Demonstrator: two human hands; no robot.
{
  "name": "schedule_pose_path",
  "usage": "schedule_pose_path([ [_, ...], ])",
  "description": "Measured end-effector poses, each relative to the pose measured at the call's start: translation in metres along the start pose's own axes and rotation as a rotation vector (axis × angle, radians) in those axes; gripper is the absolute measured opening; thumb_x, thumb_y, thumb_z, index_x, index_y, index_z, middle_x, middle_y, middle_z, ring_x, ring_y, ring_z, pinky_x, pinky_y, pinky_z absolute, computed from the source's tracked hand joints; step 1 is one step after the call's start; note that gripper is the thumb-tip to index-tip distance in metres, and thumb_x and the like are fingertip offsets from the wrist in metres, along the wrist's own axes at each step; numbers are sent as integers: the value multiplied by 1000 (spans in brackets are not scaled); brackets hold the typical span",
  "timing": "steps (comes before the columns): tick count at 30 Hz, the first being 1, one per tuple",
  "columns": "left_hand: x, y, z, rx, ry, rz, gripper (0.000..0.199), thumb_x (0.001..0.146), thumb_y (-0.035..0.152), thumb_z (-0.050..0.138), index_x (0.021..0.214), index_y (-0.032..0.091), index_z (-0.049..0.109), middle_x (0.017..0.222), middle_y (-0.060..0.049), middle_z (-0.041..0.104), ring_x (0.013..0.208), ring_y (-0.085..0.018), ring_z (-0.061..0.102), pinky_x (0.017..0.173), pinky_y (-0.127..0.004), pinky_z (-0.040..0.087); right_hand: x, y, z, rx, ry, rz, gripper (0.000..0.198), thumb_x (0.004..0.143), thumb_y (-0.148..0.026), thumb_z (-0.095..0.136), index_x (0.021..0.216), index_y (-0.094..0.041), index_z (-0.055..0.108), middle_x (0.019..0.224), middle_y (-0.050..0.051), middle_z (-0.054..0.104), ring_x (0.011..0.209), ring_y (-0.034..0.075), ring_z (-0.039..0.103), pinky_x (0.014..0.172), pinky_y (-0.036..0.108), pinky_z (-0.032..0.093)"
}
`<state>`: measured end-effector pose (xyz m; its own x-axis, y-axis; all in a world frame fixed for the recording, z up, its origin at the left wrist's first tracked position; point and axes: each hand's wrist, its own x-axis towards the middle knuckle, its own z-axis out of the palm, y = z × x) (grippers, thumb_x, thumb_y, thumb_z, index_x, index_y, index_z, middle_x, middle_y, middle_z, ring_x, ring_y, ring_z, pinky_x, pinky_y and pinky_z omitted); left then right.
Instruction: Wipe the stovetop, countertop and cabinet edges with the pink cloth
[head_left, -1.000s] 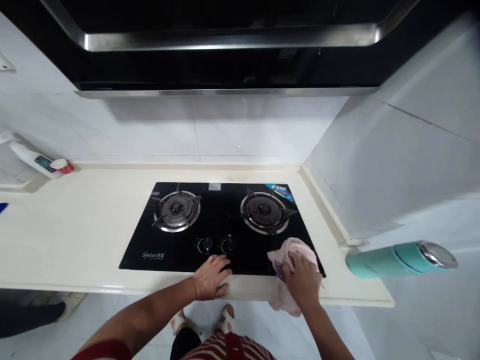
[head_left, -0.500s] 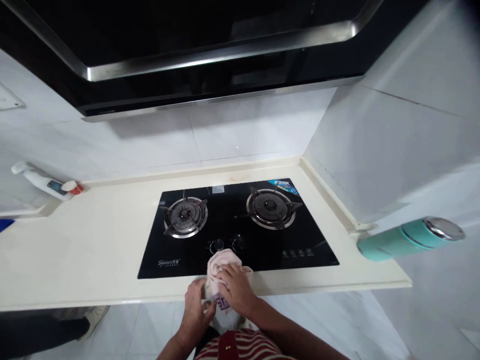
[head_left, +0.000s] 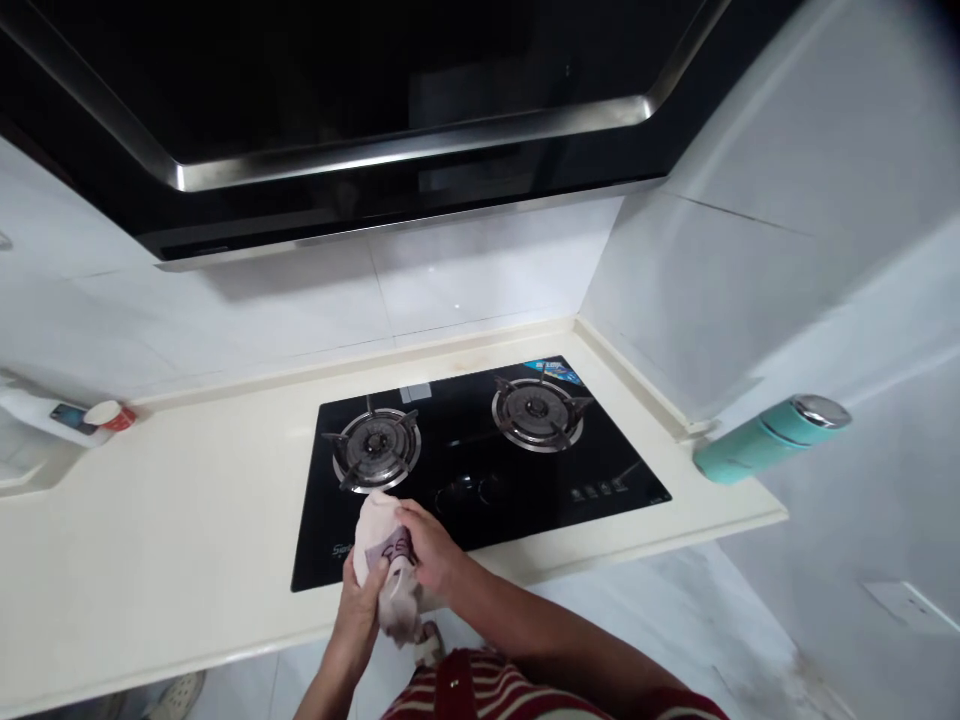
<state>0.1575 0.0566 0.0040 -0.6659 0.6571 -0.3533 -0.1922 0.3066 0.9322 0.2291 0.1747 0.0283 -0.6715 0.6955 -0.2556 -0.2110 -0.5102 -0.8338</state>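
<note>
- At the far left, against the back of the counter (head_left: 187, 520), a white bottle (head_left: 46, 412) with a dark label is partly cut off by the picture's edge.
- Just right of it is a red-and-white cup (head_left: 112, 416), close against the bottle.
- Below the counter's front edge, at lower left, another person's pale clog (head_left: 177, 696) shows on the floor.
- Near the hob's front left corner, the left hand (head_left: 360, 600) grips the pale pink cloth (head_left: 380, 520) from its left side, thumb on top.
- Between the two hands lies that cloth, bunched, a purple lettered patch facing up; its far end is over the front left of the hob, its near end hangs past the counter's edge. Whether it touches the glass, I cannot tell.
- On the cloth's right side, the right hand (head_left: 426, 545) is clamped on it too, close beside the left.
- Beyond the hands spreads the black glass gas hob (head_left: 457, 440), with a left burner (head_left: 376, 448) just past the cloth and a right burner (head_left: 537, 413) farther off.
- Right of the hob, a teal thermos (head_left: 765, 442) with a silver lid stands near the counter's right end.
- At lower right, a white socket plate (head_left: 909, 606) is on the wall.
</note>
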Motion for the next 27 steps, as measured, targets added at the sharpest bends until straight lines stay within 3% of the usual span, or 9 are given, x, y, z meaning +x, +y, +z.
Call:
schedule_pose_path([
  [3, 17, 26, -9, -9, 23, -34, 80, 65, 61, 80, 128, 20, 51, 110, -10, 70, 97, -26, 70, 88, -42, 57, 2, -9, -10, -75, 10, -84, 25, 81, -47, 60, 87, -23, 63, 77, -2, 60, 71, 14, 54, 68, 27, 46],
  [6, 40, 40, -13, 270, 87, 220, 78, 62, 53, 81, 127, 19, 53, 120, -10, 66, 110, -28, 65, 98, -43, 53, -4, -15, -46, -536, 119, -366, 18, 85, -35, 58, 95, -24, 68, 91, 0, 69, 85, 16, 60, 80, 29, 49],
  [8, 51, 39, -13, 495, 2, 362, 69, 64, 48, 77, 125, 21, 57, 121, -9, 65, 113, -29, 63, 100, -45, 51, -13, -19, -85, -795, 308, -507, 24, 87, -33, 52, 101, -25, 69, 99, 3, 71, 91, 19, 63, 86, 33, 50],
  [11, 58, 29, -9, 788, -101, 524, 50, 65, 44, 77, 109, 23, 66, 123, -11, 62, 114, -33, 60, 96, -51, 51, -33, -30, -156, -853, 624, -531, 27, 89, -33, 44, 96, -22, 67, 103, 11, 68, 100, 25, 61, 96, 45, 47],
  [13, 59, 21, -2, 861, -95, 661, 44, 68, 43, 77, 105, 22, 66, 130, -14, 58, 119, -36, 57, 97, -54, 49, -46, -38, -202, -885, 815, -537, 27, 88, -34, 44, 96, -20, 66, 113, 16, 65, 113, 30, 55, 107, 54, 37],
  [16, 63, 15, 14, 892, -125, 772, 48, 79, 41, 70, 121, 22, 60, 132, -14, 59, 122, -34, 55, 102, -53, 46, -56, -40, -253, -1044, 1085, -456, 34, 89, -34, 42, 107, -15, 65, 130, 21, 57, 129, 34, 45, 113, 59, 27],
  [18, 69, 14, 26, 964, -130, 768, 57, 81, 40, 68, 133, 21, 55, 131, -15, 60, 121, -34, 55, 102, -53, 46, -56, -33, -269, -1241, 1206, -351, 41, 92, -34, 39, 118, -13, 63, 139, 21, 53, 137, 34, 39, 115, 58, 24],
  [21, 80, 17, 39, 1052, -147, 771, 59, 82, 34, 66, 138, 23, 54, 133, -14, 61, 121, -35, 54, 100, -53, 45, -51, -20, -275, -1433, 1245, -268, 43, 96, -33, 34, 126, -15, 59, 145, 18, 50, 142, 31, 33, 115, 56, 23],
  [27, 98, 24, 54, 945, -319, 792, 53, 81, 18, 56, 134, 23, 58, 134, -11, 64, 127, -31, 54, 111, -53, 41, -47, -16, -278, -1489, 1276, -266, 40, 95, -35, 37, 123, -17, 60, 140, 15, 53, 140, 29, 36, 113, 51, 26],
])
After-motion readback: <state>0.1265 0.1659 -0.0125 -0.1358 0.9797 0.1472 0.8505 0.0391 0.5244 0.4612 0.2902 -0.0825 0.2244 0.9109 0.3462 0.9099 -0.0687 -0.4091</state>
